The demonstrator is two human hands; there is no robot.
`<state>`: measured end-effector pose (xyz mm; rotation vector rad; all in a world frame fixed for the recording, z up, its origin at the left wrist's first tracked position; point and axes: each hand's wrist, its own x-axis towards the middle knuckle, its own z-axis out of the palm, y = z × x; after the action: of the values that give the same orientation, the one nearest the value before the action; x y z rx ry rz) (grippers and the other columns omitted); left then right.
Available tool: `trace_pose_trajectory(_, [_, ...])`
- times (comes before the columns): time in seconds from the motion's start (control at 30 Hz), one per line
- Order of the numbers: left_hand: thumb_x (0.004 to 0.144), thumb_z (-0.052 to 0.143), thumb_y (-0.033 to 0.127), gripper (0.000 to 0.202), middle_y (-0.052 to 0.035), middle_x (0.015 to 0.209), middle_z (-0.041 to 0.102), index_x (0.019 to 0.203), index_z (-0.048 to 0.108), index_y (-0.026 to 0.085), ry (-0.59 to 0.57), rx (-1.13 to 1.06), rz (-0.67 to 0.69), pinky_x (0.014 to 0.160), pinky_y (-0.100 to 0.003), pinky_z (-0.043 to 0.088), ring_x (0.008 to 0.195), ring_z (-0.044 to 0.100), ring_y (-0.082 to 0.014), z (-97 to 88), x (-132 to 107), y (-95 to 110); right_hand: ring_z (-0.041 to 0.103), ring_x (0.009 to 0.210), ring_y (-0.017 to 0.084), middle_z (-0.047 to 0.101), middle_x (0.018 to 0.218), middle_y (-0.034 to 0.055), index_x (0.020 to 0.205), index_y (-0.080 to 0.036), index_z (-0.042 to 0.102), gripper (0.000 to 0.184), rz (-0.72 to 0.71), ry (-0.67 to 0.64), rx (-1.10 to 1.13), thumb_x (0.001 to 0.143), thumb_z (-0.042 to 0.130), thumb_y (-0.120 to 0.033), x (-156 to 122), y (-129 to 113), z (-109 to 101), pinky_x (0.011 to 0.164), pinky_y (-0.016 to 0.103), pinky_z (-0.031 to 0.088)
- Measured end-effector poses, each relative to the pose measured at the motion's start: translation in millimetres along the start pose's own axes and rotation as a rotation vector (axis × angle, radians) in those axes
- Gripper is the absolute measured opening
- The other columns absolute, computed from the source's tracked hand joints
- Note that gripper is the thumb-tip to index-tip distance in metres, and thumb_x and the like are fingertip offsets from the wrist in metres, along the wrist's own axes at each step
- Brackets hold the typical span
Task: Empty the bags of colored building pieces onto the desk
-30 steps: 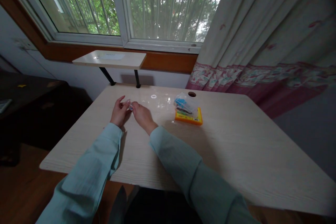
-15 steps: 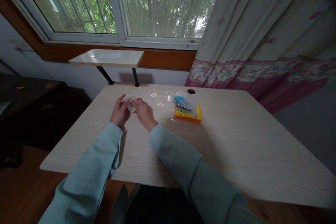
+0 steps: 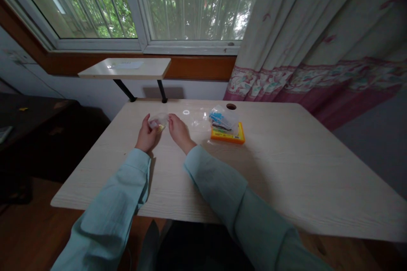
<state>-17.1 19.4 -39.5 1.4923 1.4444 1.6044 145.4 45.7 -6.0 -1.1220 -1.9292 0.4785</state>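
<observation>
My left hand (image 3: 147, 135) is closed on a small clear plastic bag (image 3: 159, 119), which has something yellowish near its lower end. My right hand (image 3: 178, 130) pinches the bag's right edge between thumb and fingers. The bag is spread between both hands, just above the pale wooden desk (image 3: 286, 169). What lies inside it is too small to name. To the right of my right hand, a clear bag with blue and dark items (image 3: 221, 119) rests on a yellow-orange box (image 3: 227, 135).
Clear plastic film (image 3: 200, 117) lies behind my right hand. A raised white shelf (image 3: 127, 67) on black legs stands at the back left. The desk has a round cable hole (image 3: 231, 106) near its back edge. A curtain (image 3: 270, 63) hangs at the right.
My right hand has moved slightly right, away from my left. The small bag is now stretched wider between them. The whole view has shifted a little.
</observation>
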Motion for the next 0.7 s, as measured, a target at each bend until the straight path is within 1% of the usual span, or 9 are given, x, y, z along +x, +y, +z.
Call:
trace_pose_trajectory(0.07, [0.078, 0.065, 0.031, 0.073, -0.0133, 0.120, 0.061, 0.142, 0.031, 0.019, -0.025, 0.047, 0.023, 0.098, -0.043, 0.046, 0.103, 0.062, -0.0206, -0.1, 0, 2, 0.059, 0.093, 0.017, 0.065, 0.105, 0.0074, 0.115, -0.020, 0.053, 0.027, -0.023, -0.009, -0.028, 0.093, 0.036, -0.018, 0, 4, -5, 0.084, 0.027, 0.043])
trace_pose_trajectory(0.13, [0.079, 0.063, 0.028, 0.071, -0.0119, 0.119, 0.062, 0.142, 0.032, 0.020, -0.066, 0.091, 0.063, 0.095, -0.041, 0.047, 0.101, 0.062, -0.0198, -0.8, -1, 8, 0.059, 0.089, 0.017, 0.065, 0.100, 0.0059, 0.115, -0.021, 0.052, 0.029, 0.016, -0.002, -0.050, 0.090, 0.039, -0.015, -1, 8, -8, 0.080, 0.026, 0.043])
trace_pose_trajectory(0.2, [0.079, 0.060, 0.024, 0.065, -0.0098, 0.115, 0.062, 0.140, 0.036, 0.021, -0.104, 0.170, 0.106, 0.092, -0.038, 0.048, 0.097, 0.062, -0.0192, -1.5, -4, 16, 0.057, 0.083, 0.016, 0.064, 0.093, 0.0034, 0.109, -0.022, 0.053, 0.026, 0.079, 0.007, -0.055, 0.086, 0.043, -0.014, -1, 12, -9, 0.074, 0.025, 0.042])
trace_pose_trajectory(0.27, [0.078, 0.057, 0.020, 0.062, -0.0081, 0.111, 0.062, 0.137, 0.040, 0.021, -0.123, 0.265, 0.131, 0.088, -0.036, 0.049, 0.092, 0.062, -0.0182, -2.0, -7, 25, 0.056, 0.076, 0.015, 0.062, 0.085, 0.0008, 0.099, -0.022, 0.055, 0.020, 0.133, 0.010, -0.043, 0.083, 0.046, -0.015, -1, 15, -8, 0.070, 0.024, 0.040])
trace_pose_trajectory(0.37, [0.077, 0.053, 0.016, 0.059, -0.0073, 0.108, 0.063, 0.135, 0.042, 0.020, -0.148, 0.349, 0.149, 0.084, -0.034, 0.049, 0.086, 0.061, -0.0166, -2.1, -11, 34, 0.053, 0.071, 0.015, 0.058, 0.076, -0.0020, 0.089, -0.023, 0.054, 0.015, 0.173, 0.024, -0.021, 0.078, 0.049, -0.014, 0, 17, -6, 0.065, 0.023, 0.038])
trace_pose_trajectory(0.43, [0.076, 0.050, 0.014, 0.059, -0.0080, 0.111, 0.063, 0.134, 0.043, 0.020, -0.175, 0.343, 0.157, 0.086, -0.034, 0.049, 0.089, 0.061, -0.0170, -1.8, -11, 36, 0.052, 0.069, 0.014, 0.056, 0.073, -0.0028, 0.086, -0.023, 0.053, 0.013, 0.183, 0.039, -0.021, 0.077, 0.050, -0.014, 0, 18, -5, 0.064, 0.023, 0.037])
trace_pose_trajectory(0.5, [0.075, 0.048, 0.013, 0.058, -0.0084, 0.116, 0.063, 0.133, 0.044, 0.019, -0.214, 0.317, 0.167, 0.091, -0.036, 0.048, 0.097, 0.061, -0.0186, -1.2, -11, 36, 0.052, 0.069, 0.014, 0.057, 0.074, -0.0027, 0.084, -0.023, 0.053, 0.012, 0.181, 0.045, -0.011, 0.077, 0.050, -0.013, -1, 19, -4, 0.065, 0.023, 0.037])
trace_pose_trajectory(0.6, [0.074, 0.046, 0.013, 0.054, -0.0087, 0.122, 0.062, 0.127, 0.051, 0.018, -0.258, 0.298, 0.192, 0.100, -0.040, 0.044, 0.111, 0.058, -0.0212, -0.4, -10, 35, 0.054, 0.072, 0.014, 0.061, 0.078, -0.0022, 0.081, -0.023, 0.052, 0.012, 0.166, 0.044, 0.036, 0.076, 0.051, -0.011, -1, 21, -4, 0.068, 0.022, 0.040])
trace_pose_trajectory(0.7, [0.073, 0.044, 0.014, 0.052, -0.0093, 0.125, 0.061, 0.123, 0.056, 0.016, -0.288, 0.315, 0.196, 0.104, -0.041, 0.042, 0.116, 0.056, -0.0222, 0.3, -10, 34, 0.057, 0.076, 0.013, 0.064, 0.081, -0.0026, 0.079, -0.023, 0.052, 0.016, 0.162, 0.053, 0.074, 0.076, 0.050, -0.008, -2, 22, -4, 0.071, 0.022, 0.042])
